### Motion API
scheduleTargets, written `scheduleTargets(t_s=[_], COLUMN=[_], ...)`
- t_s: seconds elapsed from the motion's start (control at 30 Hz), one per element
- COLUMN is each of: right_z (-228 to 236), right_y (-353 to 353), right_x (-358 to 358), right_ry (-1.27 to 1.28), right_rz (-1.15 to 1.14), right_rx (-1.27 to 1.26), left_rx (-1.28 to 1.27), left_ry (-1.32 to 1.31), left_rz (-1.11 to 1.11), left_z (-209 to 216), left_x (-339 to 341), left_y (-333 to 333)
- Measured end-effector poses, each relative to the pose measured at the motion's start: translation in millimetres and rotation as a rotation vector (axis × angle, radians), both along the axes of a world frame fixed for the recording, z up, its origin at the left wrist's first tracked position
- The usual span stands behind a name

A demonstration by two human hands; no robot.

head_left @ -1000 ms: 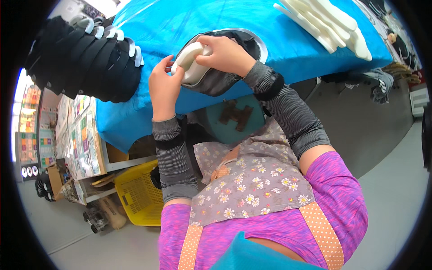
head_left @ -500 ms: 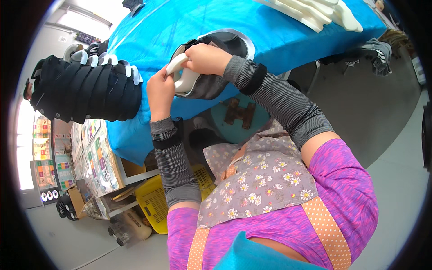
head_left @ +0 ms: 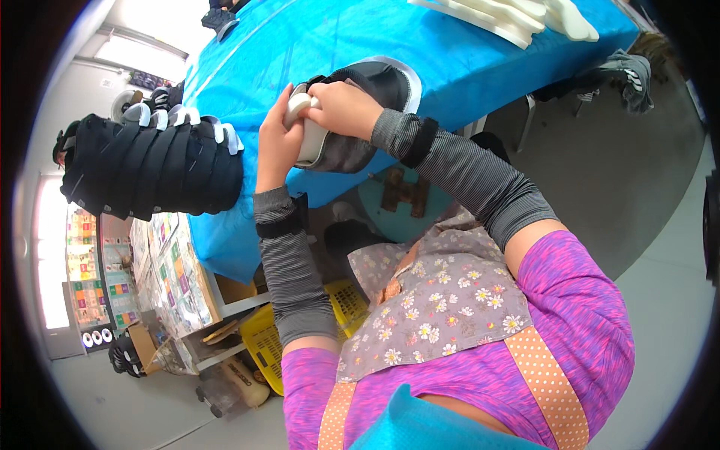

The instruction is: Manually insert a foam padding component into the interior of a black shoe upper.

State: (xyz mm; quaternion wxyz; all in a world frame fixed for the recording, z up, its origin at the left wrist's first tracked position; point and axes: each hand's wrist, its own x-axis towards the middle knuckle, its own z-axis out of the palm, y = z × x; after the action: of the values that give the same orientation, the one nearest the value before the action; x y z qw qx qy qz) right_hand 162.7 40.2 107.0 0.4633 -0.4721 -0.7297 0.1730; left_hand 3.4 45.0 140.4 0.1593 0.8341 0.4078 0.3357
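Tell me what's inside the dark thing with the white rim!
A pale inner surface shows, and beside it a curved white piece held by the left hand and right hand. Deeper inside can't be seen: the hands and dark fabric cover it.

2 hands [head_left: 276, 148] close together | fingers [head_left: 322, 93] bent | 2 arms [head_left: 457, 165] extended

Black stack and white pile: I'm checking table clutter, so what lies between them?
In the head view, the left hand and right hand, both on a white part, plus a dark item; blue cover shows either side.
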Motion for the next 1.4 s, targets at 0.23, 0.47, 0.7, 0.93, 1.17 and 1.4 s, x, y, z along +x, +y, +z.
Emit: scheduleTargets(t_s=[0.23, 0.47, 0.7, 0.93, 1.17, 1.4], right_z=[-1, 3, 6, 25, 25, 21], right_y=[0, -1, 6, 19, 15, 14], right_x=[-2, -1, 10, 34, 44, 61], right_ry=[0.021, -0.011, -0.024, 0.239, 0.279, 0.279], right_rz=[-0.047, -0.033, 0.064, 0.498, 0.515, 0.774], right_rx=[-0.055, -0.088, -0.189, -0.419, -0.680, -0.674], left_rx=[-0.147, -0.005, -0.014, -0.022, 0.211, -0.199], left_ry=[-0.279, -0.093, -0.083, -0.275, 0.062, -0.001], left_rz=[0.007, 0.181, 0.235, 0.162, 0.112, 0.167], left_z=[-4, 3, 5, -2, 8, 5], left_x=[5, 11, 14, 8, 7, -10], left_y=[3, 2, 13, 23, 28, 45])
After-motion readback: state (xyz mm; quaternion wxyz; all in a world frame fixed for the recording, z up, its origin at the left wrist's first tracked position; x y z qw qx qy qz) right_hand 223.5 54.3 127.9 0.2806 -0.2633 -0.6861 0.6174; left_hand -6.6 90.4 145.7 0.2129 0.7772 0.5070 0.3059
